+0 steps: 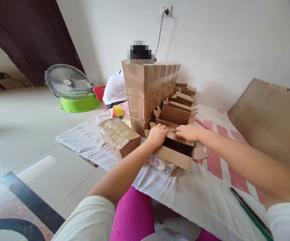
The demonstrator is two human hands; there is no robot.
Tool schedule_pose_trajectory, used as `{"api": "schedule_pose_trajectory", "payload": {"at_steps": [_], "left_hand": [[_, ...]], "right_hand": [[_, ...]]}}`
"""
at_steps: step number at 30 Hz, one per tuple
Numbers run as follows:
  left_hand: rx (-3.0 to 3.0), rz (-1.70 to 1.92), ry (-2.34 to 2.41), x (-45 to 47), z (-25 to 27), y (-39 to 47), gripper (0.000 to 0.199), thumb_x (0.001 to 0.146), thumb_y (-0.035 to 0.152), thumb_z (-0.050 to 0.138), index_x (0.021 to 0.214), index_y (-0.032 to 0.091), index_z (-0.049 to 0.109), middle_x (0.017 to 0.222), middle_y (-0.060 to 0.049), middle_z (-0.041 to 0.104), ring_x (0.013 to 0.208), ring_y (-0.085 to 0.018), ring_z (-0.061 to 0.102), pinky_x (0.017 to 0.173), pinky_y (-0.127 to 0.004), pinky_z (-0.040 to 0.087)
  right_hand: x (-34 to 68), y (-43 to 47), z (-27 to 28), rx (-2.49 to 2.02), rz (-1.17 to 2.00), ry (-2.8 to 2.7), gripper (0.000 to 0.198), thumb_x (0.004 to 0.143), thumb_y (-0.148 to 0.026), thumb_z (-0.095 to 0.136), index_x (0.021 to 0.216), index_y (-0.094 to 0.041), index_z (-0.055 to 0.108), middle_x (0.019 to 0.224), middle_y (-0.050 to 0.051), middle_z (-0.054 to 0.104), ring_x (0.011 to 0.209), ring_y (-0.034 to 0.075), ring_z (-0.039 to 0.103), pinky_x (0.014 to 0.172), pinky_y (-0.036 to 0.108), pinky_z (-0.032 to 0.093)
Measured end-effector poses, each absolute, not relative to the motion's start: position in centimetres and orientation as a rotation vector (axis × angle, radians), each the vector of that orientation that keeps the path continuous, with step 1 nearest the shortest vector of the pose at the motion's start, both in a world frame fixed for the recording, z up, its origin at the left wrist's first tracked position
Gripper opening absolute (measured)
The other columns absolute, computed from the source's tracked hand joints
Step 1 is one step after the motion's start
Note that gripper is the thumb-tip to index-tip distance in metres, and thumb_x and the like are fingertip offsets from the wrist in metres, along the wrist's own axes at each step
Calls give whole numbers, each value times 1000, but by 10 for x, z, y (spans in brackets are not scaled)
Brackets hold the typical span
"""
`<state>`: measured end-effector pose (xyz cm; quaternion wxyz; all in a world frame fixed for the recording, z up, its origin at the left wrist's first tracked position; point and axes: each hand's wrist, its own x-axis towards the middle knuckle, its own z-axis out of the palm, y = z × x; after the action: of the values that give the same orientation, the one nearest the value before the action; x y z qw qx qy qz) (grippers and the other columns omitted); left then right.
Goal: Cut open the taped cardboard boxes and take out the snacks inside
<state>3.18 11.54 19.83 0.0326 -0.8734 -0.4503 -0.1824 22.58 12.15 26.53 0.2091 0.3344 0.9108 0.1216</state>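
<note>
Both my hands reach over the nearest open cardboard box, whose front flap folds outward toward me. My left hand, fingers curled, sits at the box's left side. Across from it, my right hand is closed with its fingers bent inward. Between them shows a small brownish piece with a bit of coloured print; what exactly the fingers grip is hidden. Below the front flap lies a cartoon-patterned packet. A taped, closed carton rests to the left of my left forearm.
Taped cartons are stacked beyond, beside a row of open boxes. Behind the stack sits a person. A yellow tape roll and a green-edged blade-like tool lie on the covered table. A fan stands left.
</note>
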Motion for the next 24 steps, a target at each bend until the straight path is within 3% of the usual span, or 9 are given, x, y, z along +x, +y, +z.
{"api": "schedule_pose_trajectory", "payload": {"at_steps": [5, 11, 17, 24], "left_hand": [[-2679, -582, -1397, 32, 195, 112, 21, 86, 11, 48, 92, 20, 67, 99, -10, 63, 100, -25, 53, 82, -38, 47], [-2661, -571, -1406, 33, 196, 111, 20, 86, 11, 48, 87, 19, 66, 99, -10, 63, 98, -26, 53, 80, -38, 47], [-2655, -535, -1399, 33, 199, 111, 20, 86, 12, 48, 86, 19, 67, 95, -9, 64, 95, -25, 54, 78, -36, 48], [-2645, -488, -1406, 34, 202, 111, 22, 87, 11, 47, 84, 21, 67, 94, -8, 65, 94, -23, 54, 74, -33, 48]], "right_hand": [[236, 118, 258, 1034, 289, 2763, 29, 90, -13, 51, 115, -21, 64, 117, 6, 64, 97, 19, 58, 71, 28, 41], [224, 115, 248, 709, 526, 2759, 27, 97, -19, 45, 89, -17, 70, 94, 9, 69, 91, 21, 54, 69, 32, 36], [219, 115, 248, 474, 689, 2761, 25, 97, -15, 43, 89, -15, 68, 91, 9, 68, 89, 21, 54, 68, 33, 33], [243, 121, 244, 536, 599, 2768, 21, 94, -17, 47, 88, -17, 67, 87, 8, 67, 80, 19, 51, 67, 31, 34]]}}
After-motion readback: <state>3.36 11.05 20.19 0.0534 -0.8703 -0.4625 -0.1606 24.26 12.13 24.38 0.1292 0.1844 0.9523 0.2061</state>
